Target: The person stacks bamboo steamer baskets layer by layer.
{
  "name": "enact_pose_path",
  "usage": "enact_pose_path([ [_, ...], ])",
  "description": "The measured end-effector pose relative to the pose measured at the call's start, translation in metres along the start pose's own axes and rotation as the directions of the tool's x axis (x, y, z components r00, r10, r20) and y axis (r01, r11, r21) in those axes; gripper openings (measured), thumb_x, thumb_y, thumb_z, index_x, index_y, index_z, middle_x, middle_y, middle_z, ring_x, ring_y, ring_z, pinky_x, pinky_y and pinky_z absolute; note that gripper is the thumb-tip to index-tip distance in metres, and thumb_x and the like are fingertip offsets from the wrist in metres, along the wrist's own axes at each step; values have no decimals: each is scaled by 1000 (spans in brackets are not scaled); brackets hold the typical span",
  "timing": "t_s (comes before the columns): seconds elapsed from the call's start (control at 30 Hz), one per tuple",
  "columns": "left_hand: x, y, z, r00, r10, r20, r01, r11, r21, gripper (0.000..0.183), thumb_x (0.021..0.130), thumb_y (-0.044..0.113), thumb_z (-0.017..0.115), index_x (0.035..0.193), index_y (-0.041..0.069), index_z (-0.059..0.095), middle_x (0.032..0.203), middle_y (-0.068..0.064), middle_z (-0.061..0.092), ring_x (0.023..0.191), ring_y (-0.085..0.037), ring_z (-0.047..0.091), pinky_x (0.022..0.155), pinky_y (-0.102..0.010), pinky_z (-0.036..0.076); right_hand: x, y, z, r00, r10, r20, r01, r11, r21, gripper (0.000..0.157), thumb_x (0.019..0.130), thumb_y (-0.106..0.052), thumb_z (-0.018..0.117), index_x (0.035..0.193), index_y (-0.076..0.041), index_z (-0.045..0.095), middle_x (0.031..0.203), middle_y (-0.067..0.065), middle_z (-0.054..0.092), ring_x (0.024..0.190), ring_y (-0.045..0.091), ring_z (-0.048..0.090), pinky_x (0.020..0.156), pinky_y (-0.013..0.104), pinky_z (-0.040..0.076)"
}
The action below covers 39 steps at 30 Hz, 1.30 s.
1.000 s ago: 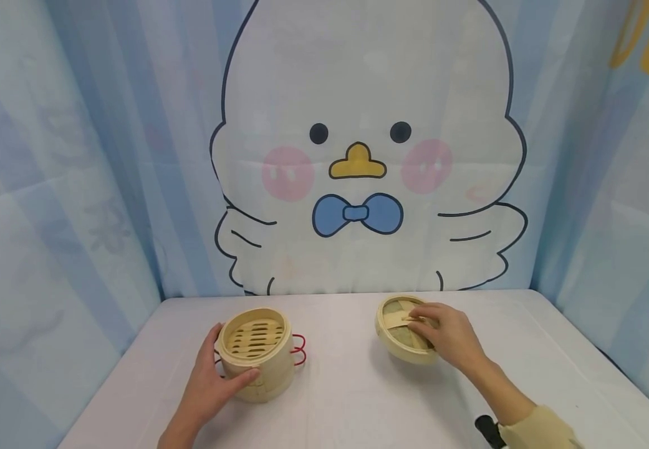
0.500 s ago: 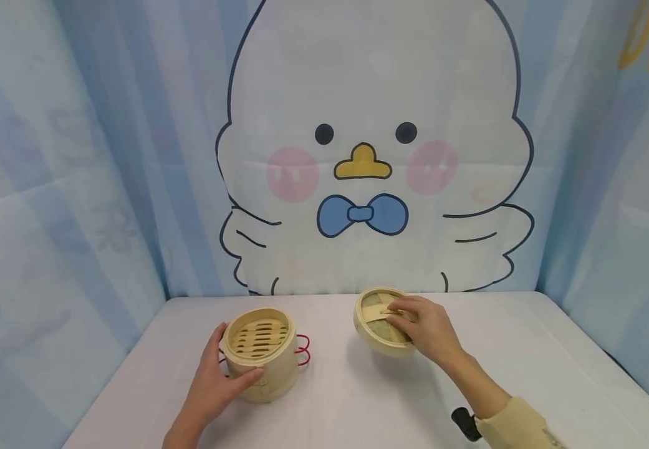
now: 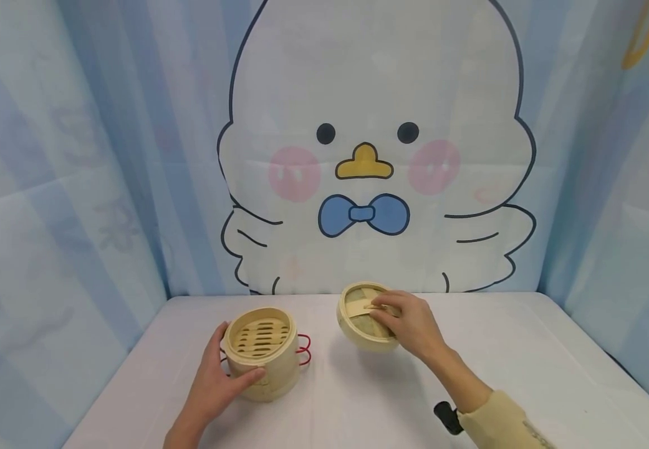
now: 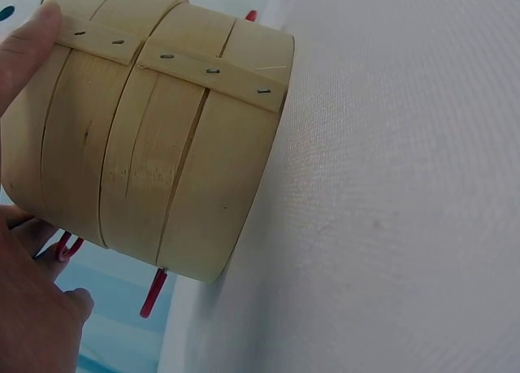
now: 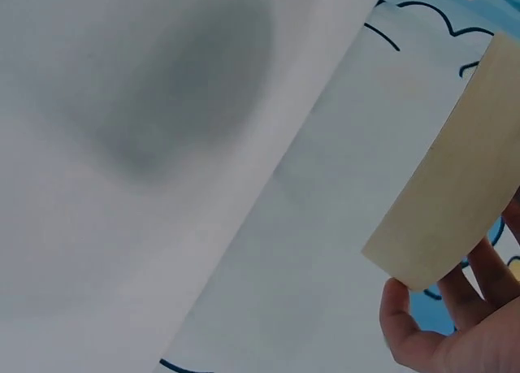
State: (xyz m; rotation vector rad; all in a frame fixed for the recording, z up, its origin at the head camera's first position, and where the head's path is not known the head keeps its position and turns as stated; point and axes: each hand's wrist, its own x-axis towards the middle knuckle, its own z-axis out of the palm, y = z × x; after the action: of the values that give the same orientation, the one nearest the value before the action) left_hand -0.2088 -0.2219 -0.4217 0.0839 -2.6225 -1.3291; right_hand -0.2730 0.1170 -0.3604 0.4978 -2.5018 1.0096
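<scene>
A two-tier bamboo steamer stands on the table, left of centre, its slatted top tier uncovered and red loops sticking out at its sides. Around its near left side my left hand grips it, thumb on the front; the left wrist view shows the stacked steamer wall and the thumb at its upper rim. To the right, my right hand pinches the strap on top of the round bamboo lid and holds it tilted above the table. In the right wrist view the lid's side hangs over its shadow.
The white-covered table ends at a curtain printed with a cartoon bird. A black object shows by the right sleeve. Blue striped curtains stand at both sides.
The right hand has carried the lid leftward and slightly up, closer to the steamer. My left hand and the steamer hold their place, apart from a slight shift of the whole view.
</scene>
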Motion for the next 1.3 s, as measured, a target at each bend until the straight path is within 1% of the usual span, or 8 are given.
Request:
enact_pose_path([
  [0.23, 1, -1, 0, 1000, -11, 4, 11, 1000, -12, 123, 63, 57, 78, 150, 10, 5, 152, -17, 16, 136, -37, 17, 105, -59, 21, 7, -20, 12, 1000, 0, 4, 0, 1000, 28, 20, 78, -23, 77, 96, -13, 73, 108, 3, 65, 108, 25, 57, 93, 44, 45],
  [0.4, 0, -2, 0, 1000, 2, -2, -2, 1000, -11, 122, 64, 57, 78, 150, 8, 5, 151, -18, 16, 136, -38, 17, 104, -59, 21, 11, -37, 22, 1000, 5, 8, -6, 999, 53, 19, 79, -24, 76, 95, -15, 74, 108, 1, 65, 107, 23, 57, 93, 42, 45],
  [0.53, 1, -3, 2, 1000, 11, -5, -12, 1000, -19, 122, 64, 57, 78, 150, 9, 6, 151, -17, 16, 136, -37, 19, 105, -58, 22, 12, -45, 31, 1000, 6, 12, -6, 998, 62, 18, 78, -25, 77, 94, -16, 74, 107, 0, 65, 106, 22, 57, 92, 42, 46],
  [0.83, 2, -3, 3, 1000, -1, -4, 1, 1000, -9, 123, 62, 59, 78, 150, 10, 7, 152, -16, 16, 136, -37, 19, 104, -58, 23, 17, -59, 45, 1000, -26, 16, 25, 996, 82, 17, 78, -26, 76, 93, -17, 74, 106, -2, 65, 105, 20, 58, 92, 40, 46],
  [1.07, 2, -5, 2, 1000, 13, -2, -13, 1000, -15, 123, 62, 59, 78, 150, 10, 7, 151, -16, 17, 136, -36, 19, 105, -58, 23, 19, -71, 55, 996, -79, 41, 75, 993, 89, 16, 80, -26, 75, 93, -16, 74, 106, 0, 66, 104, 22, 58, 91, 41, 46],
  [1.3, 2, -7, 1, 999, 31, -7, -32, 999, -31, 121, 63, 56, 79, 149, 8, 8, 151, -16, 17, 135, -36, 20, 104, -58, 24, 20, -82, 64, 993, -101, 65, 93, 989, 111, 17, 81, -26, 74, 94, -15, 74, 106, 1, 66, 105, 21, 58, 91, 41, 46],
])
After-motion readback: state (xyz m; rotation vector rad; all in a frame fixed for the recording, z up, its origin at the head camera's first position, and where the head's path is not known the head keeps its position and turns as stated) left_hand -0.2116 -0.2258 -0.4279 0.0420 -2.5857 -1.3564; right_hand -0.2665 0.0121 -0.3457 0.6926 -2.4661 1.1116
